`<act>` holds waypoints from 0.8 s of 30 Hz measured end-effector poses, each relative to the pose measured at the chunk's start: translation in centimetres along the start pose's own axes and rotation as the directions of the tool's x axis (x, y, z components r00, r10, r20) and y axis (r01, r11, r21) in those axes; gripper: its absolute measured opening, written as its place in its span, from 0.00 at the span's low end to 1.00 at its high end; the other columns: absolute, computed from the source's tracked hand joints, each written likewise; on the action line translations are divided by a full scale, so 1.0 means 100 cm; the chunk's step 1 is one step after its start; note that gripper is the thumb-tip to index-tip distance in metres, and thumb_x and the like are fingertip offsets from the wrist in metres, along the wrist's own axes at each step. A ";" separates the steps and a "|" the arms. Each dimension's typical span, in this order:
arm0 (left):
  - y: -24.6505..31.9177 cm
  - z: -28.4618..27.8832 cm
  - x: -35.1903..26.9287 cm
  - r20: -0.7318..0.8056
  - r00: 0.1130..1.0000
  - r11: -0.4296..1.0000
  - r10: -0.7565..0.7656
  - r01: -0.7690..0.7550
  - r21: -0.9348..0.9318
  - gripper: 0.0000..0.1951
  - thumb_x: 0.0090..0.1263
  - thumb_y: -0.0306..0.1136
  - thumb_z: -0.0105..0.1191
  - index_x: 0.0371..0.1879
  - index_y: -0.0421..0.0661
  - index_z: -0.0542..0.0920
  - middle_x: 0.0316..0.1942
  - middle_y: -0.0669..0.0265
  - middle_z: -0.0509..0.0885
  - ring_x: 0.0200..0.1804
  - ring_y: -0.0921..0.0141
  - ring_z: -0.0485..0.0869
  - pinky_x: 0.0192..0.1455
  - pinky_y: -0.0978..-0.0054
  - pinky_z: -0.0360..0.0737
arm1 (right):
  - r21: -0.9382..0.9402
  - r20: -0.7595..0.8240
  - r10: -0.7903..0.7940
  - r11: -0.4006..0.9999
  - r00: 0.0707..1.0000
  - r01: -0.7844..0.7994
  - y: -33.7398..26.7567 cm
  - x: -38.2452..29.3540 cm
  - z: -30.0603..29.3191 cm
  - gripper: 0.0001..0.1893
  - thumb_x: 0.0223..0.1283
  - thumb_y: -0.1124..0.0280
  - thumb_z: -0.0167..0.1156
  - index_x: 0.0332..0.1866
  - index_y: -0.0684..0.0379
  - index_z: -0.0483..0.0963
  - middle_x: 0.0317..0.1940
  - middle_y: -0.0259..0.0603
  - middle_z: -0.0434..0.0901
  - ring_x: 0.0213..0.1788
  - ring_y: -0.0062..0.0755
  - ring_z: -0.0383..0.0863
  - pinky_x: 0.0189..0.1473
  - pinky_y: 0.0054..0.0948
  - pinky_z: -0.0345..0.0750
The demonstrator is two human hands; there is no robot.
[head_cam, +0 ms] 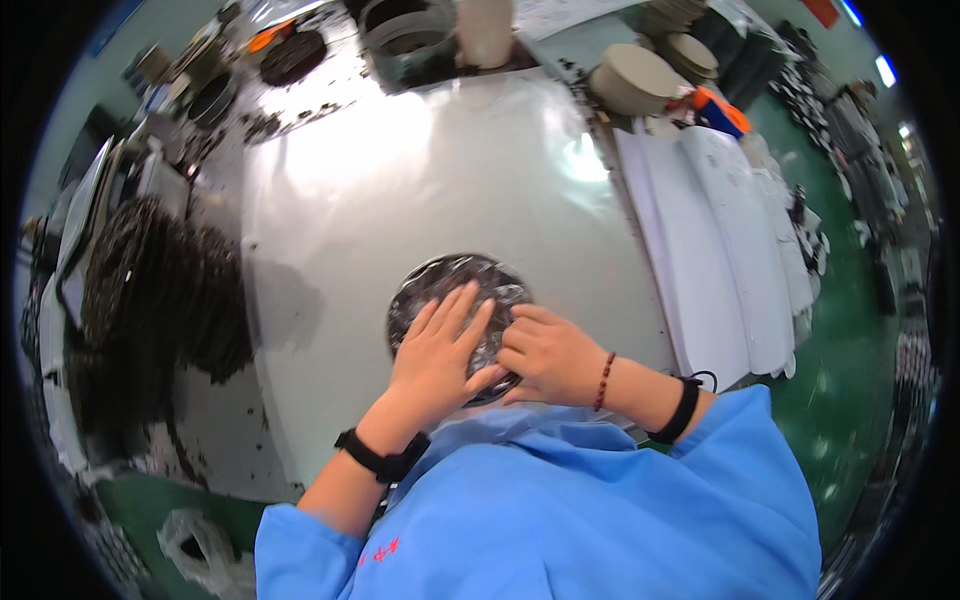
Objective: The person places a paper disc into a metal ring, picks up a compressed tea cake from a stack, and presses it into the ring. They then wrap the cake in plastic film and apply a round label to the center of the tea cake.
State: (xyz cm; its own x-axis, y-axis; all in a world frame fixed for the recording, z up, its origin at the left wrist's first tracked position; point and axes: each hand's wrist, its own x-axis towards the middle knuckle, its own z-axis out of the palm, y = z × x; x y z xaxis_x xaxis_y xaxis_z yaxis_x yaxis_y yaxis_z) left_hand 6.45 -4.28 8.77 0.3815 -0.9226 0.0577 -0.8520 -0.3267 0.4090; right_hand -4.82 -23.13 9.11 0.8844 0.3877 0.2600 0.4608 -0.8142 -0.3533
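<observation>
A round, shallow dark container with crinkled clear plastic film over its dark contents (pixel 420 289) lies on the plastic-covered work table (pixel 450 195), close to my body. My left hand (pixel 442 360) rests flat on the film, its fingers spread apart. At the right rim is my right hand (pixel 551 356), with its fingers curled at the container's edge. Whether they pinch the film or the rim cannot be told. The near side of the container is partly hidden by my hands.
Stacked dark, fibrous slabs (pixel 157 285) stand at the left. White sheets (pixel 705 255) lie along the right edge. Further back are a clear tub (pixel 409 45), a pale cylinder (pixel 486 34), round beige discs (pixel 634 79) and an orange-and-blue object (pixel 720 112). Dark crumbs dot the table.
</observation>
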 end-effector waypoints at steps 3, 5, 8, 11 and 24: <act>0.006 0.001 -0.001 0.004 1.000 0.996 -0.022 0.021 0.081 0.39 0.62 0.53 0.61 0.70 0.46 0.68 0.75 0.55 0.62 0.75 0.59 0.61 0.76 0.57 0.57 | -0.011 -0.032 -0.026 1.000 0.999 0.026 0.003 -0.014 -0.003 0.14 0.51 0.60 0.68 0.37 0.58 0.77 0.39 0.40 0.80 0.47 0.39 0.81 0.63 0.42 0.74; 0.009 -0.001 0.000 0.031 0.999 0.992 -0.032 0.028 0.124 0.39 0.61 0.50 0.62 0.70 0.45 0.68 0.75 0.54 0.62 0.76 0.58 0.61 0.76 0.56 0.57 | 0.012 -0.131 -0.050 0.999 0.990 0.052 0.020 -0.021 -0.017 0.11 0.55 0.64 0.64 0.40 0.59 0.77 0.42 0.41 0.81 0.51 0.40 0.81 0.64 0.42 0.73; 0.014 -0.004 0.003 0.069 0.997 0.991 -0.041 0.031 0.133 0.41 0.58 0.45 0.63 0.72 0.45 0.65 0.76 0.52 0.59 0.76 0.57 0.59 0.77 0.55 0.55 | -0.249 -0.475 0.347 0.828 0.809 -0.502 0.131 -0.091 -0.067 0.15 0.61 0.73 0.59 0.53 0.65 0.78 0.52 0.50 0.81 0.56 0.52 0.79 0.61 0.43 0.73; 0.016 -0.005 0.008 0.085 0.996 0.991 -0.039 0.028 0.129 0.40 0.57 0.42 0.62 0.72 0.44 0.65 0.76 0.51 0.59 0.76 0.56 0.59 0.77 0.54 0.55 | -0.517 -0.606 0.638 0.137 0.474 -0.845 0.242 -0.211 -0.095 0.26 0.57 0.70 0.65 0.61 0.65 0.71 0.62 0.50 0.75 0.68 0.46 0.70 0.64 0.41 0.72; 0.014 -0.011 0.009 0.118 0.990 0.995 -0.075 0.066 0.079 0.37 0.63 0.46 0.55 0.72 0.45 0.65 0.76 0.52 0.60 0.76 0.57 0.60 0.76 0.55 0.54 | -0.685 -0.513 0.694 0.025 0.506 -0.729 0.351 -0.159 -0.103 0.10 0.65 0.67 0.54 0.29 0.52 0.80 0.34 0.42 0.85 0.37 0.40 0.87 0.36 0.37 0.84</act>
State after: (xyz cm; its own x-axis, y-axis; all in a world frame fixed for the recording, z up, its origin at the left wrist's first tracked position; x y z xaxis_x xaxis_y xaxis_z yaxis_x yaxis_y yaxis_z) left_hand 6.02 -5.35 10.38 0.3992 -0.9133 -0.0808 -0.8509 -0.4019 0.3384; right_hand -3.45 -62.30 1.84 0.7285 -0.5906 0.3471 -0.6839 -0.5986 0.4170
